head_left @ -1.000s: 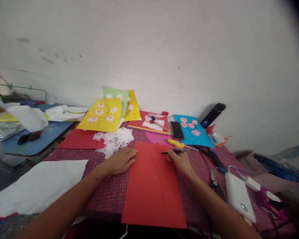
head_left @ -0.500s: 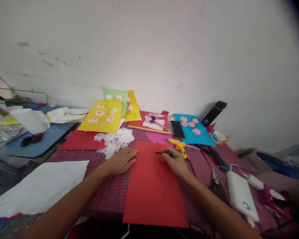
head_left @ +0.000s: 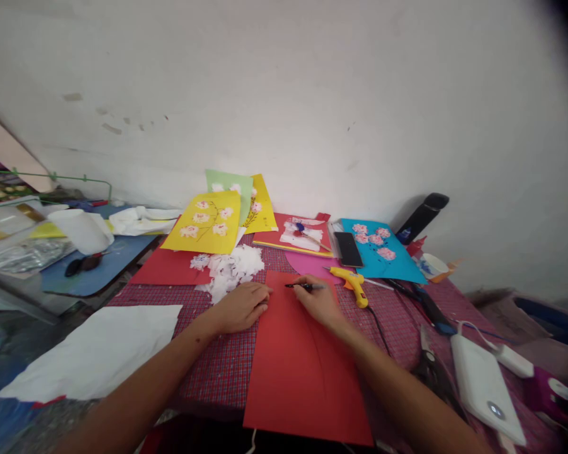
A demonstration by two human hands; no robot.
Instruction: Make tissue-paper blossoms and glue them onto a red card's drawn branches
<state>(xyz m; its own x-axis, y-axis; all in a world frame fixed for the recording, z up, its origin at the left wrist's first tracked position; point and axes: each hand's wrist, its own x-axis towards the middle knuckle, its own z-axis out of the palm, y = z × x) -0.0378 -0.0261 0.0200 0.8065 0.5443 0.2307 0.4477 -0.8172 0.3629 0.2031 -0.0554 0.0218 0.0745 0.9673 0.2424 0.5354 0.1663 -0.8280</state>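
Note:
A black pen [head_left: 305,287] is pinched in my right hand [head_left: 320,304], its tip pointing left over the upper part of a red sheet of paper [head_left: 288,384]. A thin dark curved line runs down the sheet, partly hidden by that hand. My left hand [head_left: 244,307] lies with its fingers loosely out at the sheet's upper left edge, holding nothing. Torn white paper pieces [head_left: 234,268] are heaped just beyond it. To the right of my right hand lies a yellow glue gun [head_left: 353,282].
Behind are a yellow card with paper flowers [head_left: 203,224], a blue flower card [head_left: 402,265] and a phone [head_left: 348,249]. Scissors [head_left: 428,362] and a white power bank [head_left: 485,384] lie right. White cloth or paper [head_left: 104,347] is at left, a white roll [head_left: 80,231] farther back.
My right hand has moved left and slightly up across the red sheet with the pen. My left hand keeps its place. The whole view has shifted slightly left.

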